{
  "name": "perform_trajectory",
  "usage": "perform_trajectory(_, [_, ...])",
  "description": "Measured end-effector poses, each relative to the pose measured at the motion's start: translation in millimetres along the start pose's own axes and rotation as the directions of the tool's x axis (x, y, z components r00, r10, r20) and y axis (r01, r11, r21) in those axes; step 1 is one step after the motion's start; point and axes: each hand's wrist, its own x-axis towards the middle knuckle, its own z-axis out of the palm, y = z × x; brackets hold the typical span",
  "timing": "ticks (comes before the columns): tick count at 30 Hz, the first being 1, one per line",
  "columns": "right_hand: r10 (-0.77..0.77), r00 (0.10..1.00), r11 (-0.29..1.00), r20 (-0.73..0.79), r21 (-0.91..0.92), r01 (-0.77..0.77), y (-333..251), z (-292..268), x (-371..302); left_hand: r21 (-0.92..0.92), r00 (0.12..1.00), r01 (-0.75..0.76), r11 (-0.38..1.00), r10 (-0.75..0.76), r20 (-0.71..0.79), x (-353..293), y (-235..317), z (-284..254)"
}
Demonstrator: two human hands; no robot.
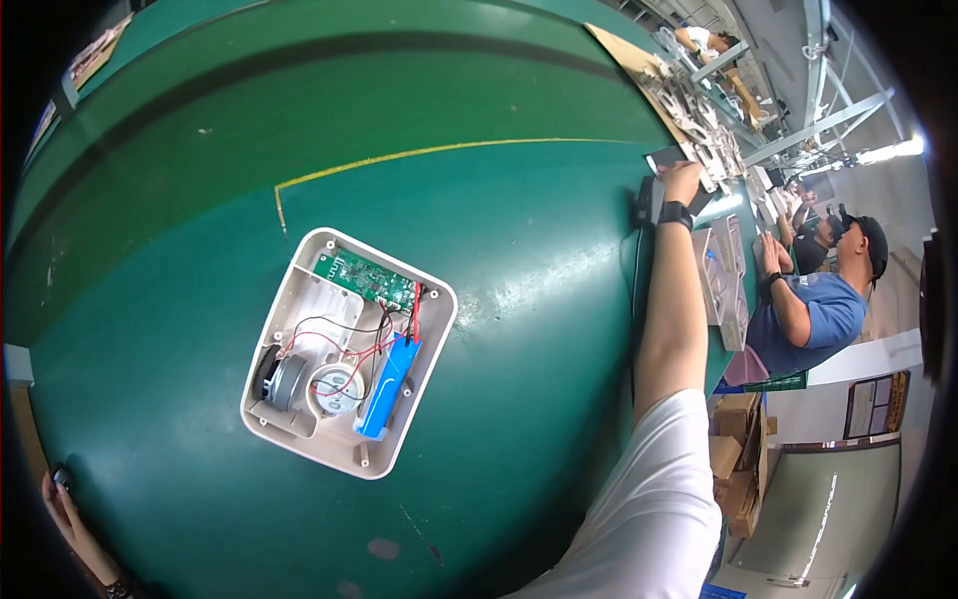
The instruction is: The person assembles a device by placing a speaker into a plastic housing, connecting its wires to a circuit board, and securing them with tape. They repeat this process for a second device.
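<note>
My right arm stretches to the far right of the green table, a dark band around the wrist. The fingers of my right hand (682, 184) are curled beside a dark flat piece (663, 160) and a grey-black box-like object (649, 203); what they grip is too small to tell. At the lower left edge, my left hand (66, 511) is closed on a small dark rounded object (62, 477). Between them lies an open off-white plastic housing (432, 374), holding a green circuit board (364, 277), a blue battery pack (388, 387), a dark grey round motor-like part (285, 383), a white round part (336, 387) and red and black wires.
A yellow line (399, 155) marks the green table (519, 399). Many pale metal parts lie on a brown board (639, 65) at the far right. Clear plastic trays (733, 285) stand right of my forearm. A person in a blue shirt (823, 309) works beyond; cardboard boxes (736, 454) are stacked nearby.
</note>
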Motion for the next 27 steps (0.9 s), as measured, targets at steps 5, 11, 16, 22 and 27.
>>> perform_trajectory(5, [-0.068,0.929,0.992,0.363,0.120,0.026,-29.9,-15.3,-31.1,-0.028,0.999,0.035,0.999,-0.036,-0.036,-9.2,20.9,-6.4])
perform_trajectory(11, [-0.041,0.903,0.999,0.428,-0.011,0.051,-38.4,-25.8,-14.4,-0.046,1.000,0.018,0.999,-0.018,0.002,-4.7,18.1,4.6])
perform_trajectory(16, [0.006,0.987,1.000,0.162,0.000,-0.006,-34.1,-9.6,-4.8,-0.055,0.999,0.043,0.998,-0.043,0.005,-2.9,30.3,15.1])
perform_trajectory(22, [-0.042,0.995,0.971,0.087,0.239,0.020,-54.2,-32.4,-34.8,-0.085,0.993,0.081,0.993,-0.088,-0.075,-6.7,34.1,9.4])
perform_trajectory(27, [-0.299,0.920,0.712,0.254,0.702,0.038,-79.4,-77.0,-87.9,-0.027,0.993,-0.001,1.000,-0.002,-0.116,-11.1,50.8,18.8])
